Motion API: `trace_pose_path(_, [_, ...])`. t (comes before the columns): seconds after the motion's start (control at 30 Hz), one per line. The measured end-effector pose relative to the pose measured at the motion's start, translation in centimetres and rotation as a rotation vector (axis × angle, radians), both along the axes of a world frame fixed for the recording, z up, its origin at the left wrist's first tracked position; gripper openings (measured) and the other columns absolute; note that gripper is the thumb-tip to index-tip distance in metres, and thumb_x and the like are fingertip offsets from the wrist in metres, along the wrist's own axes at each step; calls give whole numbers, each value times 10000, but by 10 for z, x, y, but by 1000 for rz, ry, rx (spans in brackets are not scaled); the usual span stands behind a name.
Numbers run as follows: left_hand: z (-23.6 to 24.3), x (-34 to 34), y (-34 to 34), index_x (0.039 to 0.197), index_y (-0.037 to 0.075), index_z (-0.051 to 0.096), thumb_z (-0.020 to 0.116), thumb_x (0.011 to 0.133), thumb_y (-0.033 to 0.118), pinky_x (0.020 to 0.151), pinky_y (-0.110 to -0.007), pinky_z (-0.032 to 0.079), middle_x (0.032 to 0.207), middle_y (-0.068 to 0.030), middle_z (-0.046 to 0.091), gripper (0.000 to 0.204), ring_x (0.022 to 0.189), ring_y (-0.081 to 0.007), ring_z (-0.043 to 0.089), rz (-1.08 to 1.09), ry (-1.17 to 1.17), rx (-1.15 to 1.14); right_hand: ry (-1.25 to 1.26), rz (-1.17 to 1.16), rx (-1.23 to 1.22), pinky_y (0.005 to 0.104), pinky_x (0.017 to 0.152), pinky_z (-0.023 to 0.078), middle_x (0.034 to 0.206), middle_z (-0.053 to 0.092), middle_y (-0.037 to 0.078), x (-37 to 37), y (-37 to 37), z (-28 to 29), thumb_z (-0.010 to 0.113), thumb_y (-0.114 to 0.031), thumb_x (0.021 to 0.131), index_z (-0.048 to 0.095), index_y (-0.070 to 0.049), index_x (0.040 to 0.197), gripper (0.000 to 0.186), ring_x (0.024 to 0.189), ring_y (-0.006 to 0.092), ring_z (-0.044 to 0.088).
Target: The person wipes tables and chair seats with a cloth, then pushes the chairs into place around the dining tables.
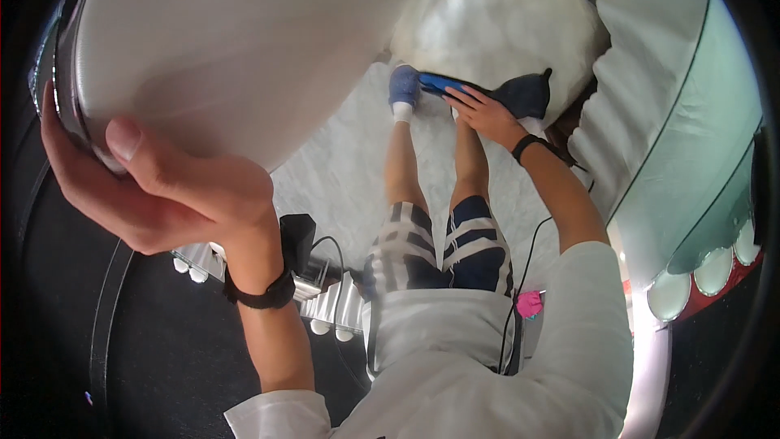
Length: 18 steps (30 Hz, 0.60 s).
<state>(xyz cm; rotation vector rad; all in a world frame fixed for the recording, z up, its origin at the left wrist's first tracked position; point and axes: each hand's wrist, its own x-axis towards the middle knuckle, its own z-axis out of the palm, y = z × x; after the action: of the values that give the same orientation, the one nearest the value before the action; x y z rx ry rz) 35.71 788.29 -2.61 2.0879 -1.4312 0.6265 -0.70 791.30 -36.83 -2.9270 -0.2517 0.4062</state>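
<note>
At the left, my left hand (162,187) is at the lower left corner of a large smooth white panel (244,41) with a shiny rim. Its fingers reach along the outside of the rim while the thumb lies by the face. Farther off, by my feet, my right hand (487,119) has its fingers laid over a long, flat blue-and-black thing (524,96). Blue shows at that thing's left end; its dark right end widens and has a small pointed tab. The right thumb is hidden, and so is the thing's exact kind.
A white padded piece (504,16) stands beyond my feet. White pleated fabric (642,57) hangs at the right beside a pale green panel (723,171). Marbled pale floor (325,162) lies under me. A dark cable (532,252) runs along my right side, near a pink item (530,303).
</note>
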Motion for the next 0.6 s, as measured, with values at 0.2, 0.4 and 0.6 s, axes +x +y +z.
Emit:
trace_pose_path(0.2, [10,-3,-1,1362,-27,617,468,1050,402,831,-354,592,1227,-182,700,550,1014,-272,721,51,-182,94,96,-337,256,415,1269,251,1517,542,18,-59,29,30,562,-187,931,664,-110,1300,390,1517,211,353])
trace_pose_path(0.4, [7,-16,-9,1360,-21,639,450,1043,399,851,-401,585,1235,-197,685,559,1018,-295,709,92,-125,33,120,-1790,797,438,927,524,1119,713,172,11,31,91,534,-163,1061,600,35,1257,286,1033,364,680])
trace_pose_path(0.6, [15,-26,0,1329,9,672,458,980,344,747,-342,498,1266,-163,691,530,924,-285,659,190,-184,89,-437,-2024,1640,288,867,444,1007,614,30,132,-38,147,476,-271,1117,584,46,1197,345,930,148,503])
